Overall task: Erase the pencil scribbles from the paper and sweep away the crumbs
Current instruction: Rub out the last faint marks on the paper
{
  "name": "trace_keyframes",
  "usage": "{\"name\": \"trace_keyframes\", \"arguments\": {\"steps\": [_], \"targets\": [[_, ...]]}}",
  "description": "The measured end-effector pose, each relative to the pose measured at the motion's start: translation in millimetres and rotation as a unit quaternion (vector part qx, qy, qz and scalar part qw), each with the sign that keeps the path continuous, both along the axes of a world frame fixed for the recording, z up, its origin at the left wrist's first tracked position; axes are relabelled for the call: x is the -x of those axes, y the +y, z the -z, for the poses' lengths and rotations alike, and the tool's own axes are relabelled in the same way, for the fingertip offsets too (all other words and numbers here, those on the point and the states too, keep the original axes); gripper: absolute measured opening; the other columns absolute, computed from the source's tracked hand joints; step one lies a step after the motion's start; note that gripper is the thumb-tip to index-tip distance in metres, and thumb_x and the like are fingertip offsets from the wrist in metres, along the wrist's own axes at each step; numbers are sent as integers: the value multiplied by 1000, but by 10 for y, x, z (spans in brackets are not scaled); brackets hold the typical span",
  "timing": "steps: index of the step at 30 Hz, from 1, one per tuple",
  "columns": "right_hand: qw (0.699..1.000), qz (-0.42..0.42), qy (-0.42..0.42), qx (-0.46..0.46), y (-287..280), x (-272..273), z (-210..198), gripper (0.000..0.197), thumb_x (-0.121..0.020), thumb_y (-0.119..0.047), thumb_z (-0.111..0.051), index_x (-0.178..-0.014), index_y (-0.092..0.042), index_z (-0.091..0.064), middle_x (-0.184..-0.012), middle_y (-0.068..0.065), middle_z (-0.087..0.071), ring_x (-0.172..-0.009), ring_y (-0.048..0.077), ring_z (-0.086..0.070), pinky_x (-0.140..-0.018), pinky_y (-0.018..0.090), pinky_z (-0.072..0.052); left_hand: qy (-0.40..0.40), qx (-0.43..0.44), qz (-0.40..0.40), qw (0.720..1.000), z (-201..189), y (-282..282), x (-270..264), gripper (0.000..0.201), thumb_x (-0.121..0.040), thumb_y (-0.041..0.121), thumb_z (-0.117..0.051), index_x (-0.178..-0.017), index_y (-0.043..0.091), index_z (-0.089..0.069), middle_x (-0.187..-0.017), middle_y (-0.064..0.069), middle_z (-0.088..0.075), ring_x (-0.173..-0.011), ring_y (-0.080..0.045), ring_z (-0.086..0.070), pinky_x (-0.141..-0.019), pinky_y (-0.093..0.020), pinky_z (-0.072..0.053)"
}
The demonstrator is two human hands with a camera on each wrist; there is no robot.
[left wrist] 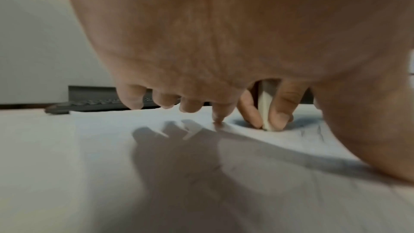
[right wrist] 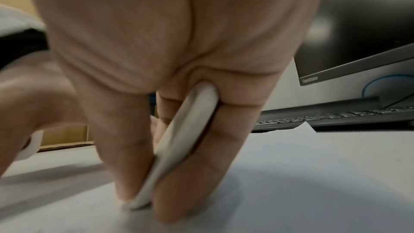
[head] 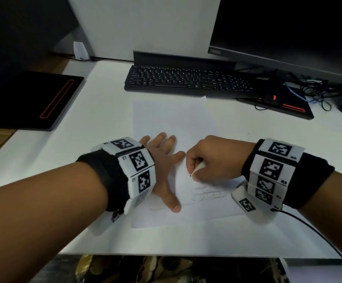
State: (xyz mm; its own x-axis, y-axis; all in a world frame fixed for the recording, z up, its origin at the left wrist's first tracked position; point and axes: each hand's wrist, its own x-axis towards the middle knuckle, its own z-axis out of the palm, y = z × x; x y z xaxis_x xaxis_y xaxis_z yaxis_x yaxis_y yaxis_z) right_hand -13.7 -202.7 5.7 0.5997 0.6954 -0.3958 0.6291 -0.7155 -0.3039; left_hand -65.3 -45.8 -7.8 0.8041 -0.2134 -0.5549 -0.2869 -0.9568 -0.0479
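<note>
A white sheet of paper [head: 172, 119] lies on the white desk [head: 247, 129] in front of the keyboard. Grey pencil scribbles [head: 209, 194] cover its near right part, with a small loop [head: 157, 206] at the near left. My left hand [head: 162, 158] lies flat on the paper with fingers spread, holding it down. My right hand [head: 196, 170] pinches a flat white eraser [right wrist: 179, 144] between thumb and fingers, its lower edge pressed on the paper just above the scribbles. The same eraser [left wrist: 266, 112] shows past my left fingers [left wrist: 132, 98].
A black keyboard [head: 186, 80] sits behind the paper, under a dark monitor [head: 288, 27]. A black pad with a red line [head: 33, 99] lies at the left. A second pad and tangled cables [head: 309, 92] are at the right. Dark specks [head: 249, 135] dot the desk right of the paper.
</note>
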Motion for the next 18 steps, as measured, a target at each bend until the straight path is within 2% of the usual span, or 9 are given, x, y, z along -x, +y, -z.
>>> {"name": "trace_keyframes", "arguments": {"steps": [3, 6, 8, 10, 13, 15, 18], "targets": [[1000, -1, -9, -2, -8, 16, 7, 11, -88, -22, -63, -86, -32, -63, -76, -21, -53, -70, -5, -51, -65, 14, -37, 16, 39, -17, 999, 19, -149, -78, 119, -68, 74, -69, -154, 39, 5, -162, -3, 21, -148, -26, 21, -120, -55, -1], [999, -31, -19, 7, -6, 109, 15, 22, -88, -13, -55, -84, -35, -57, -73, -20, -51, -69, -2, -52, -63, 13, -37, 40, 39, -33, 998, 70, -167, -101, 119, -66, 75, -69, -153, 44, 6, -160, 1, 25, -147, -26, 22, -119, -57, -2], [998, -65, 3, -1, 7, 206, 11, 26, -87, -9, -56, -80, -34, -59, -66, -19, -50, -64, -10, -52, -58, 6, -36, 39, 36, -33, 998, 91, -145, -97, 121, -65, 77, -68, -152, 44, 8, -160, 2, 25, -147, -26, 23, -118, -59, -2], [998, -61, 13, 0, -8, 182, -26, 22, -86, -9, -58, -84, -30, -67, -65, -20, -51, -64, -14, -52, -58, 3, -37, 35, 35, -32, 998, 101, -128, -95, 122, -64, 77, -68, -152, 43, 10, -160, 2, 25, -147, -25, 22, -118, -59, -2], [1000, -6, -23, 3, -54, 31, -77, 17, -85, -17, -62, -90, -32, -68, -75, -21, -54, -77, -1, -55, -65, 9, -40, 33, 40, -30, 998, 98, -136, -87, 123, -63, 77, -69, -150, 47, 14, -161, 3, 23, -148, -24, 21, -118, -59, -2], [999, -21, -25, 8, -35, 65, -85, 16, -85, -17, -62, -87, -33, -64, -74, -20, -51, -70, -2, -52, -61, 10, -35, 37, 38, -30, 998, 83, -135, -95, 122, -64, 77, -69, -151, 46, 11, -161, 3, 24, -148, -25, 21, -118, -59, -2], [997, -69, 7, 17, -2, 182, -55, 15, -85, -18, -63, -87, -33, -64, -69, -21, -49, -62, -9, -49, -55, 7, -32, 41, 34, -28, 998, 81, -139, -108, 122, -64, 77, -68, -152, 44, 9, -160, 3, 26, -147, -26, 22, -118, -59, -3]]}}
